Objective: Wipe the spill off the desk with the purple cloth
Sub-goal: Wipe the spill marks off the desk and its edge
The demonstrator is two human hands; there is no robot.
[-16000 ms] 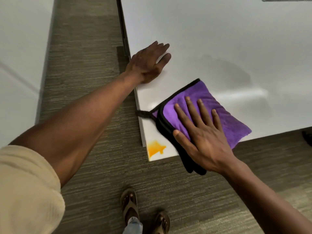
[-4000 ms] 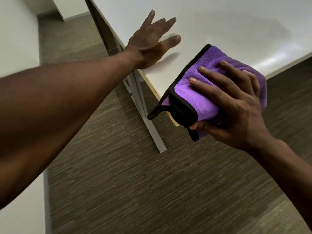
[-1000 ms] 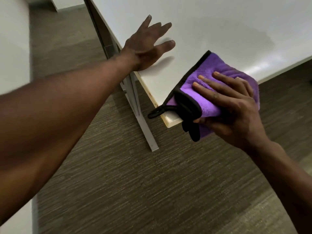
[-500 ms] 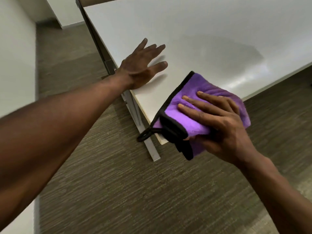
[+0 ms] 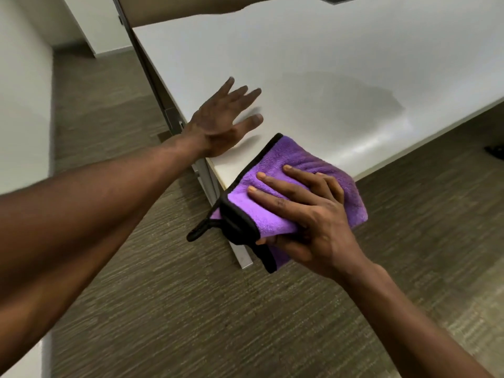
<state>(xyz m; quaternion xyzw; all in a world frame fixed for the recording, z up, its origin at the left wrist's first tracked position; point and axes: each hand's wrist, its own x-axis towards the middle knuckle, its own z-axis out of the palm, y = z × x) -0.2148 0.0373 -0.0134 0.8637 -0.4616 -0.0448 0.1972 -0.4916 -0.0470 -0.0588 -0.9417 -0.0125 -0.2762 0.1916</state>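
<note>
The folded purple cloth (image 5: pixel 275 170) with black trim covers the near corner of the white desk (image 5: pixel 313 64) and hangs over its edge. My right hand (image 5: pixel 305 211) grips the cloth, fingers spread on top and thumb tucked beneath. Further left, my left hand (image 5: pixel 221 121) rests flat and open on the desk by its left edge. The cloth hides the corner, and no spill shows on the bare desk surface.
A grey metal desk leg (image 5: pixel 240 252) runs down under the corner to the brown carpet (image 5: pixel 169 309). A white panel (image 5: pixel 21 91) stands at the left. A dark object (image 5: pixel 495 152) lies on the floor at the far right.
The cloth under my right hand stays on the corner while the view has tilted up, showing more of the desk. My left hand remains flat on the desk.
</note>
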